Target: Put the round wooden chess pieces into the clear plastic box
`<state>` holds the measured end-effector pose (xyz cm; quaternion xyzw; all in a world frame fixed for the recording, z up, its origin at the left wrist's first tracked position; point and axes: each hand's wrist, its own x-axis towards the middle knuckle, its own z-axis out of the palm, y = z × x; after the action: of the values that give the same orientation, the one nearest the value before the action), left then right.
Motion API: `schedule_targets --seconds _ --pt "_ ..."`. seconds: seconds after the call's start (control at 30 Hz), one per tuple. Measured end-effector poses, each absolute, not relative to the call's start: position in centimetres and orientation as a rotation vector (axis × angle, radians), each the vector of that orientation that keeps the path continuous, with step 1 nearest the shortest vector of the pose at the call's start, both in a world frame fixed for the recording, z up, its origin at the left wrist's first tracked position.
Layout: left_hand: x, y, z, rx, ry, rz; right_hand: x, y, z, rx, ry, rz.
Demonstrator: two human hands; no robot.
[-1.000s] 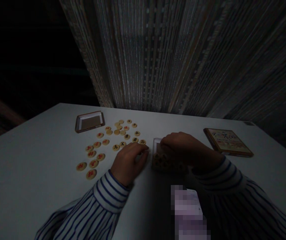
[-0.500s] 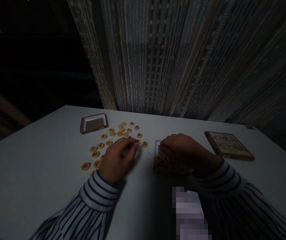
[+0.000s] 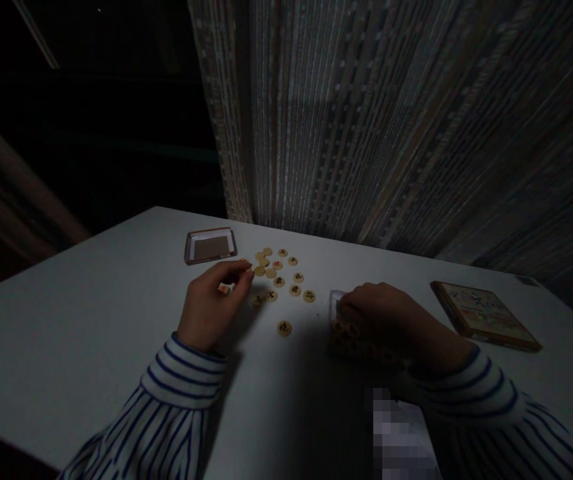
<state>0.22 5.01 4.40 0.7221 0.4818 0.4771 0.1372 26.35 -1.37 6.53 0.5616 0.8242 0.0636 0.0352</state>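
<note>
My left hand (image 3: 210, 303) hovers over the scattered xiangqi pieces (image 3: 284, 328), its thumb and forefinger brought together. A pale sliver shows at the fingertips, but I cannot tell whether it is held or lies behind them. Several round wooden pieces with black characters lie to its right; a red-marked piece (image 3: 277, 265) and plain-faced ones sit farther back. Over a small box (image 3: 335, 299) holding several pieces, my right hand (image 3: 386, 313) is closed with its fingers curled down. Whatever those fingers hold is hidden in shadow.
An open tray-like lid (image 3: 187, 253) lies at the back left of the white table (image 3: 91, 320). To the right is a flat case (image 3: 486, 315) with a printed cover. A pixelated object (image 3: 406, 437) sits at the near edge. Patterned curtains (image 3: 306, 120) hang behind.
The view has turned left, shifting the table rightward. My left hand has moved left across the pieces, uncovering black-marked ones and hiding most red ones. My right hand stays at the box.
</note>
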Motion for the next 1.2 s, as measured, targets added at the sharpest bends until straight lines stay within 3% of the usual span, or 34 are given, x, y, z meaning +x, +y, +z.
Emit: schedule_targets --seconds 0.3,0.7,1.2 --pt "-0.7 5.3 4.0 2.24 1.382 1.297 25.2 -0.8 6.4 1.667 2.579 0.251" --pt "0.0 5.5 2.2 2.547 1.32 0.844 21.6 0.7 7.2 1.598 2.608 0.245" --pt "0.0 5.5 1.6 2.577 1.394 0.637 18.4 2.5 6.6 1.562 2.607 0.052"
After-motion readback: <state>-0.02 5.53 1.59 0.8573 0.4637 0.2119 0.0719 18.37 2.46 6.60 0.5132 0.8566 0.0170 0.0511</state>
